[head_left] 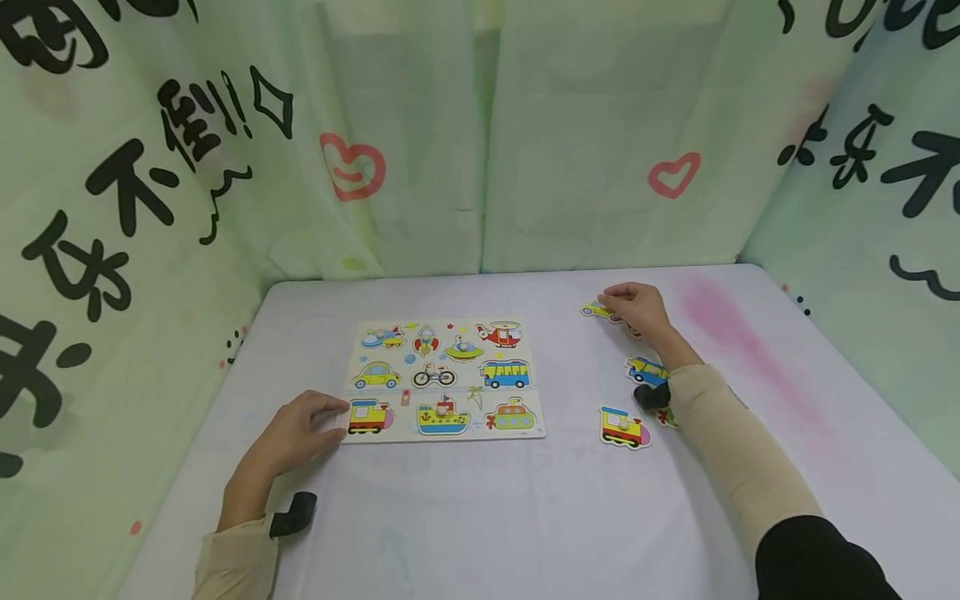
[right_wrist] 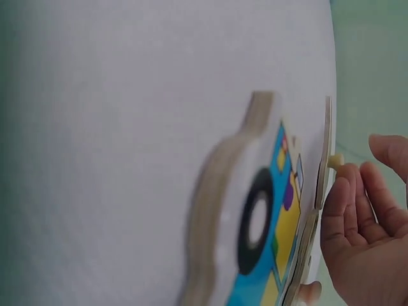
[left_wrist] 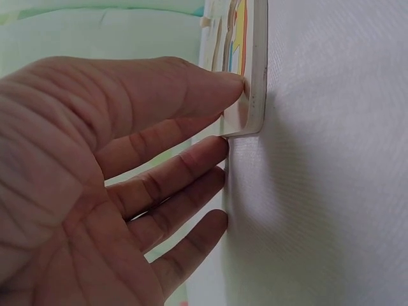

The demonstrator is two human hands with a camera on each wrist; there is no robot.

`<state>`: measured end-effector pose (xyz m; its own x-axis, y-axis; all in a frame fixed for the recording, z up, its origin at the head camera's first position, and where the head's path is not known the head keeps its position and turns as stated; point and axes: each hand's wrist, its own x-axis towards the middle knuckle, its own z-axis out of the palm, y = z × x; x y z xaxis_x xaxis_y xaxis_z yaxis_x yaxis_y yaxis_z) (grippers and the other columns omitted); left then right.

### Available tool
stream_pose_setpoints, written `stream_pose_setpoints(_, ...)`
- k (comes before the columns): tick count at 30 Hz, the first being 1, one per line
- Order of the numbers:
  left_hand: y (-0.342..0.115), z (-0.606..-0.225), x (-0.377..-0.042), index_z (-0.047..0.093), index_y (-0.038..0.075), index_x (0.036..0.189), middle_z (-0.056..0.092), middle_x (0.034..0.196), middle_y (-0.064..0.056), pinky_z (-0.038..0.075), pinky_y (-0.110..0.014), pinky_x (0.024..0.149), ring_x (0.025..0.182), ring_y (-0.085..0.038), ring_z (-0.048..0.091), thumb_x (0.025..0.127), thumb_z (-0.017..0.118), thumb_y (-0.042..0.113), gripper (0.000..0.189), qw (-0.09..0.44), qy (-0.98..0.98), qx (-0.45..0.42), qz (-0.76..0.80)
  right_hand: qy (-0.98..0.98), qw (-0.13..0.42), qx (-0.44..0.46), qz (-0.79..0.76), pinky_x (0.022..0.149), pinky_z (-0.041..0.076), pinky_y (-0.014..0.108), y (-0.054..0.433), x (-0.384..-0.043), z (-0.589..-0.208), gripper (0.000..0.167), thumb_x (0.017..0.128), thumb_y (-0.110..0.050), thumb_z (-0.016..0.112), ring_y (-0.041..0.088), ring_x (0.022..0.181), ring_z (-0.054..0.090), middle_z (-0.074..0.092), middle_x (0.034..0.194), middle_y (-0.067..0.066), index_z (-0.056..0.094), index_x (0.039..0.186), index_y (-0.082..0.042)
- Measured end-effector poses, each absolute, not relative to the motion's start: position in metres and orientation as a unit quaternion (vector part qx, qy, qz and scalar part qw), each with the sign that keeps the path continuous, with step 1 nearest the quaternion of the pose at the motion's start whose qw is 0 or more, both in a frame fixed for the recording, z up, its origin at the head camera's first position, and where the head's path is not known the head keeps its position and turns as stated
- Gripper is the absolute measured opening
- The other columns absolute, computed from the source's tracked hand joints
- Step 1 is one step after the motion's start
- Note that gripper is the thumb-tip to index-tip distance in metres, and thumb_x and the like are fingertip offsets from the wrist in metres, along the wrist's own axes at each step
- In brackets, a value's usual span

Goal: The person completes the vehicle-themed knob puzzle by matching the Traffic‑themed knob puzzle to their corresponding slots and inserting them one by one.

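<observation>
A puzzle board [head_left: 405, 400] printed with vehicles lies left of centre on the table. At its near left corner, my left hand [head_left: 300, 429] touches the edge with thumb and fingers extended; the thumb [left_wrist: 223, 92] rests on the corner in the left wrist view. My right hand [head_left: 641, 310] is over a yellow car piece [head_left: 592, 310] at the far right. In the right wrist view, fingertips are beside a small knob [right_wrist: 336, 160] on an edge-on piece, while the thumb stands apart. Another piece there is mostly hidden by the hand.
Nearer me lie a blue bus piece [head_left: 647, 372] and a red and yellow train piece [head_left: 624, 428]. A reddish-green piece [head_left: 666, 418] is partly covered by the right sleeve. Green curtains [head_left: 480, 150] enclose the white table [head_left: 465, 517] at the back and sides.
</observation>
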<state>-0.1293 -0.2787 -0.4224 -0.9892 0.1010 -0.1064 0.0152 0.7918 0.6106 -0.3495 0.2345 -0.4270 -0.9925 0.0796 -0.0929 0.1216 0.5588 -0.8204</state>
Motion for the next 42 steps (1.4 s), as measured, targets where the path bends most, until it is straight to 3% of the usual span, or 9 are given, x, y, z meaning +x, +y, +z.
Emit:
stream_pose_setpoints(7, -0.2789, -0.4206, -0.1287, 0.068, -0.002, 0.122, 0.062, 0.129, -0.022, 0.041, -0.061, 0.111, 0.129, -0.044, 0.052, 0.088, 0.075, 0.008, 0.036, 0.065, 0.942, 0.034, 0.329, 0.897, 0.021, 0.044, -0.439, 0.078, 0.048, 0.022, 0.2331, -0.3506, -0.4220, 0.043, 0.100, -0.029, 0.066, 0.025, 0.107, 0.059, 0.063, 0.128, 0.020, 0.063, 0.130, 0.001)
stream_pose_setpoints(17, -0.2794, -0.4209, -0.1275, 0.067, -0.002, 0.125, 0.061, 0.132, -0.022, 0.040, -0.061, 0.112, 0.132, -0.044, 0.050, 0.091, 0.073, 0.009, 0.036, 0.072, 0.940, 0.024, 0.333, 0.917, 0.001, 0.001, -0.399, 0.071, 0.047, 0.018, 0.2329, -0.3561, -0.4213, 0.031, 0.096, -0.012, 0.069, 0.026, 0.099, 0.061, 0.067, 0.116, 0.023, 0.066, 0.121, 0.005)
stream_pose_setpoints(29, -0.2795, -0.4226, -0.1271, 0.068, -0.002, 0.122, 0.062, 0.128, -0.022, 0.041, -0.061, 0.111, 0.129, -0.044, 0.052, 0.089, 0.075, 0.008, 0.035, 0.066, 0.939, 0.032, 0.337, 0.927, -0.005, -0.003, -0.376, 0.068, 0.046, 0.018, 0.2292, -0.3544, -0.4234, 0.028, 0.096, -0.010, 0.069, 0.025, 0.093, 0.059, 0.067, 0.111, 0.021, 0.067, 0.119, 0.006)
stream_pose_setpoints(42, -0.2807, -0.4235, -0.1282, 0.068, -0.003, 0.123, 0.062, 0.128, -0.022, 0.041, -0.060, 0.111, 0.129, -0.044, 0.052, 0.089, 0.074, 0.008, 0.036, 0.062, 0.943, 0.043, 0.325, 0.926, -0.019, -0.020, -0.376, 0.069, 0.046, 0.018, 0.2249, -0.3483, -0.4218, 0.028, 0.097, -0.011, 0.068, 0.027, 0.098, 0.062, 0.068, 0.113, 0.022, 0.067, 0.120, 0.005)
